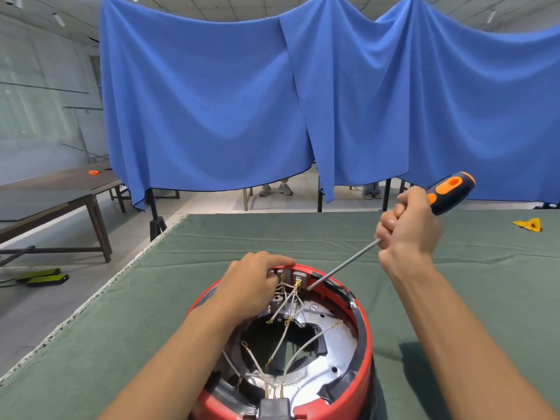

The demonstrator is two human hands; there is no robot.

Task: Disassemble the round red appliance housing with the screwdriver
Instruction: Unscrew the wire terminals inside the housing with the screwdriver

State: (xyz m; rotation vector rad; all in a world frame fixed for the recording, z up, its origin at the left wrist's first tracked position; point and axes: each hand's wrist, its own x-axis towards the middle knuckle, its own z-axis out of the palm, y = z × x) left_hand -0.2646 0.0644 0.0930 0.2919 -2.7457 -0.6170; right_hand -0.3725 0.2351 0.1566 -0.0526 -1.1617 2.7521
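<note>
Left hand grips the red housing rim to steady it while right hand fists the screwdriver, tip angled inside the far rim.

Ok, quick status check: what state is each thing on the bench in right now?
red housing: open, wiring exposed
white wires: loose, several ends free
screwdriver: tilted, tip inside the far rim
left hand: holds the far rim
right hand: grips the screwdriver
yellow scrap: lying apart on green cloth
</note>
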